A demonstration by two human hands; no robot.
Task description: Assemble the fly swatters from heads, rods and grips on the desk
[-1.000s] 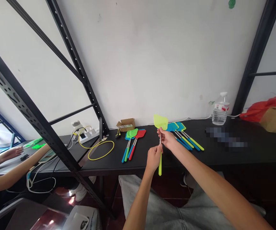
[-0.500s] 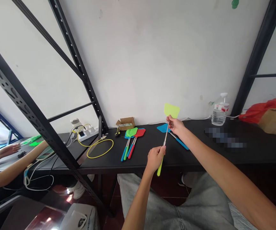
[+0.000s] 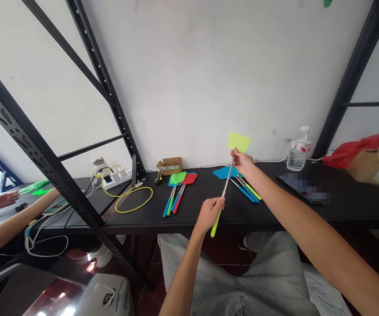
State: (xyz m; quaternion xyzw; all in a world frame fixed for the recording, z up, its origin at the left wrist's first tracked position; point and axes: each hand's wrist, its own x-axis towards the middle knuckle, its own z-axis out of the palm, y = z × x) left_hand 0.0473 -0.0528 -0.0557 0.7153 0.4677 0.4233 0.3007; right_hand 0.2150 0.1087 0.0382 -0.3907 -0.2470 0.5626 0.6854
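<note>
A yellow-green fly swatter [image 3: 239, 141] with a metal shaft is held up slanted over the table. My left hand [image 3: 211, 212] is closed around its handle near the shaft's lower end. Just under the swatter's head, my right hand [image 3: 243, 160] pinches the shaft. Behind and below the right wrist lie several swatters, with blue heads [image 3: 221, 172], blue handles and a yellow-green handle [image 3: 252, 191], partly hidden by my hand and forearm. Left of my hands rests another group, including a green swatter [image 3: 178, 178] and a red swatter [image 3: 189, 178].
On the black table [image 3: 196, 210] are a small open cardboard box [image 3: 170, 166], a looped yellow cable [image 3: 150, 197], a power strip [image 3: 120, 177], a water bottle [image 3: 298, 151] and a partly blurred dark flat object [image 3: 303, 188]. Black metal posts rise either side. Another person's hand [image 3: 6, 200] is left.
The view has shifted slightly. Both hands keep their hold on the yellow-green fly swatter. More swatter handles, one of them yellow-green, now show beside my right forearm.
</note>
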